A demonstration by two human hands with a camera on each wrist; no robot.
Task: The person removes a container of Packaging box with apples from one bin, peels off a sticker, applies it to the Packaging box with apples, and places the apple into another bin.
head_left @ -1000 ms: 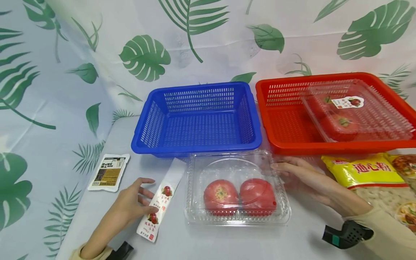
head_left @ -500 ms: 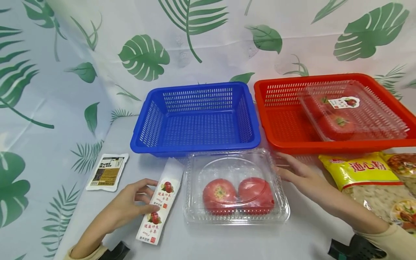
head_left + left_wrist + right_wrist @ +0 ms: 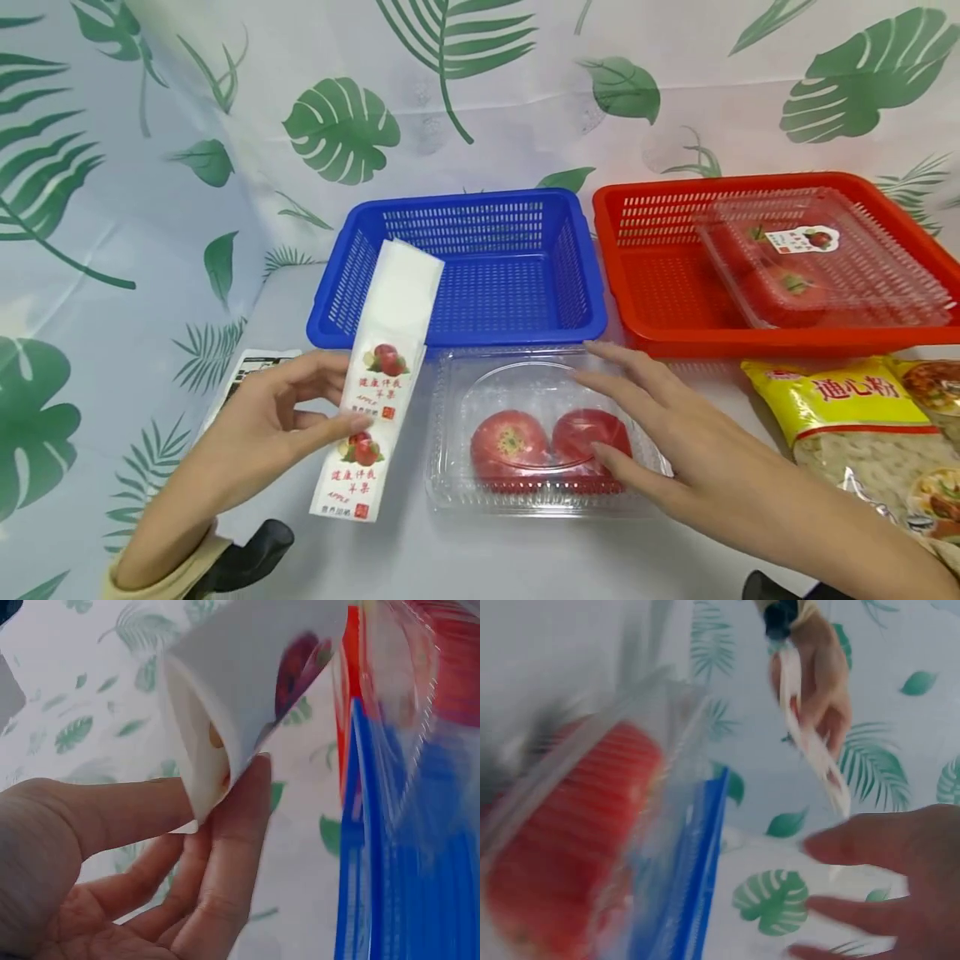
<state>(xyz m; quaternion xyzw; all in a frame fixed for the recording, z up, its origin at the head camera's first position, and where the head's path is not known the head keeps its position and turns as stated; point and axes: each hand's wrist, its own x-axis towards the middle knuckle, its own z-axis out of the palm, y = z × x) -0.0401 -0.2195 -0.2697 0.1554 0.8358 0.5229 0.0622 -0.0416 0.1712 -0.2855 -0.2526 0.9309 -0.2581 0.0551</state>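
Observation:
A strip of apple label stickers (image 3: 390,367) is pinched between the thumb and fingers of my left hand (image 3: 277,417), raised off the table. In the left wrist view the label strip (image 3: 225,690) bends into a fold above the fingertips. My right hand (image 3: 675,425) has its fingers spread over the right side of a clear plastic clamshell box (image 3: 457,492). Inside that closed box sit two red fruits (image 3: 510,446), seen large as a red fruit (image 3: 577,832) in the right wrist view. The right hand holds nothing.
Behind the box stands a blue basket (image 3: 457,337). A red basket (image 3: 652,337) on the right carries another labelled clamshell box (image 3: 817,250). A yellow pasta bag (image 3: 847,400) lies at right, and a white packet (image 3: 243,367) sits partly hidden behind the left hand.
My left hand has lifted the label strip from the table, up and in front of the blue basket. My right hand has moved from the box's right edge to over its top.

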